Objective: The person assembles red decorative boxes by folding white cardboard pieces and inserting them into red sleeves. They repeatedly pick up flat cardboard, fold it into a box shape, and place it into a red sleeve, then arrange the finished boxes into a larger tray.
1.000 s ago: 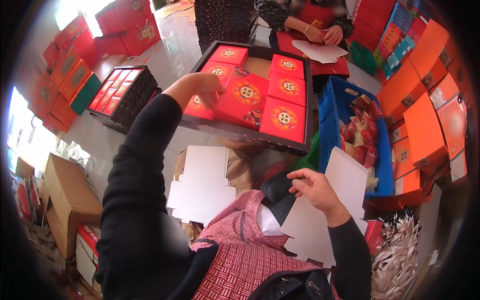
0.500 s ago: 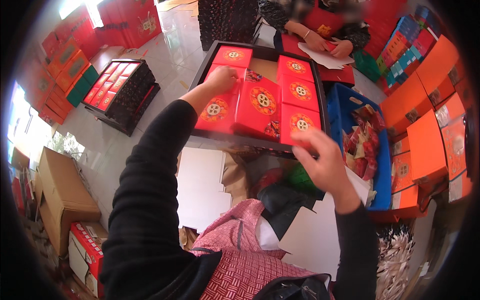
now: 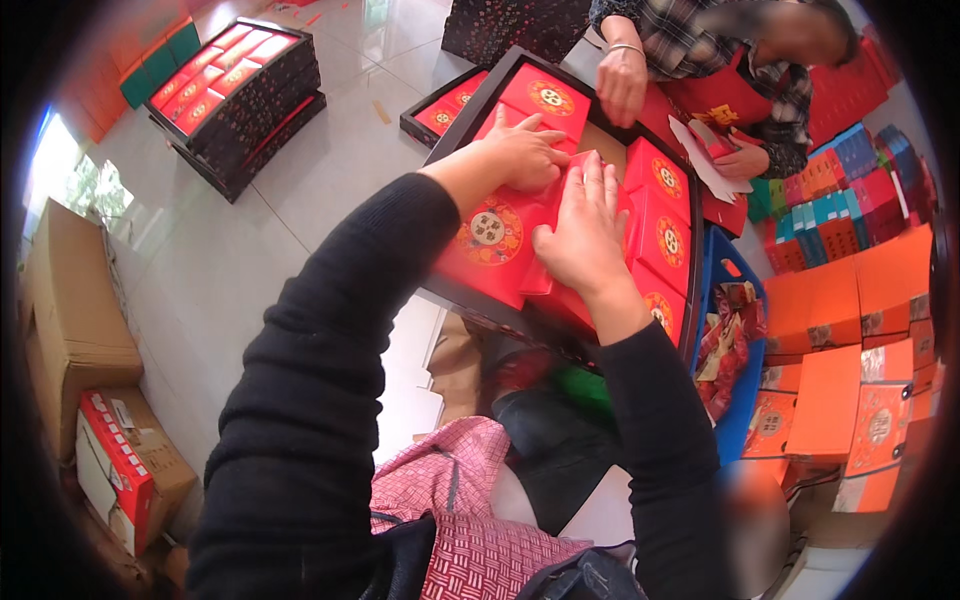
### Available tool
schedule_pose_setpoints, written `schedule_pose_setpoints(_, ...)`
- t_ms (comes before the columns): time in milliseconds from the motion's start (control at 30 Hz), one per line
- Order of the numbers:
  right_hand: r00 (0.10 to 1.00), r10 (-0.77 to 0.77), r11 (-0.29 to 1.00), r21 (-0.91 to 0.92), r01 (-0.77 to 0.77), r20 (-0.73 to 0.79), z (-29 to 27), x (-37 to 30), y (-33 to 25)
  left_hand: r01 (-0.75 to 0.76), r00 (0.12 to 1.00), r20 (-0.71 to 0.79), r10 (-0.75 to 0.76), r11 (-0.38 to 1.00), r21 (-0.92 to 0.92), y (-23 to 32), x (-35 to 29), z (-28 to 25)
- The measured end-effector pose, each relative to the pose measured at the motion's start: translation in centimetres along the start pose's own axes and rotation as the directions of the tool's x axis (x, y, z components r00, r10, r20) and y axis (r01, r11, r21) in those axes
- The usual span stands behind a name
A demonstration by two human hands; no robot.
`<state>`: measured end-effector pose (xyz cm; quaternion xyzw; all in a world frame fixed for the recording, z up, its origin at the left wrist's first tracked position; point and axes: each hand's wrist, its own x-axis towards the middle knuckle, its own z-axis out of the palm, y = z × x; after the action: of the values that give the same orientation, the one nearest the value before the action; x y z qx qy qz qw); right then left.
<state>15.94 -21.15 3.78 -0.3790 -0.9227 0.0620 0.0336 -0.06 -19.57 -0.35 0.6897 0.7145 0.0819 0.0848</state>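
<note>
A black tray (image 3: pixel 500 320) in front of me holds several red boxes with round floral emblems. My left hand (image 3: pixel 520 152) rests palm down over the left row, fingers spread, between the far-left red box (image 3: pixel 548 97) and the near-left red box (image 3: pixel 490 232). My right hand (image 3: pixel 588 228) lies with fingers stretched out on the middle red box (image 3: pixel 548 278), which it mostly covers. The right row, including one red box (image 3: pixel 668 243), stands beside that hand. Brown bare tray bottom (image 3: pixel 603 148) shows at the far end of the middle row.
Across the tray, a co-worker (image 3: pixel 720 60) in a red apron holds a white card (image 3: pixel 698 160); their other hand hangs by the tray's far corner. A blue crate (image 3: pixel 738 400) of red packets and stacked orange boxes (image 3: pixel 825 400) stand right. Filled black trays (image 3: pixel 240 125) are stacked left.
My right hand has moved from the near-right corner onto the middle box. My left hand has opened and spread over the boxes. The co-worker has raised one hand toward the tray. The view has shifted.
</note>
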Motion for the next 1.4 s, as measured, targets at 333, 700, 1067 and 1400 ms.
schedule_pose_setpoints(333,1.000,-0.002,0.999,-0.054,0.003,0.012,0.0,0.7,0.9,-0.259,0.966,-0.046,0.255,0.960,-0.111,-2.8,1.4,-0.2)
schedule_pose_setpoints(700,0.988,0.076,0.988,-0.147,-0.056,0.135,0.0,1.6,0.3,-0.247,0.961,0.106,0.256,0.965,-0.088,-2.5,1.1,-1.4)
schedule_pose_setpoints(1067,0.995,-0.027,0.966,0.253,0.052,-0.101,2.0,0.9,3.9,0.044,0.967,0.248,-0.057,0.997,0.058,1.6,-1.4,-2.1)
schedule_pose_setpoints(1400,0.998,0.023,0.989,0.145,-0.015,-0.055,2.1,1.2,2.6,-0.011,0.964,0.266,0.004,1.000,0.024,1.3,-1.5,-2.0)
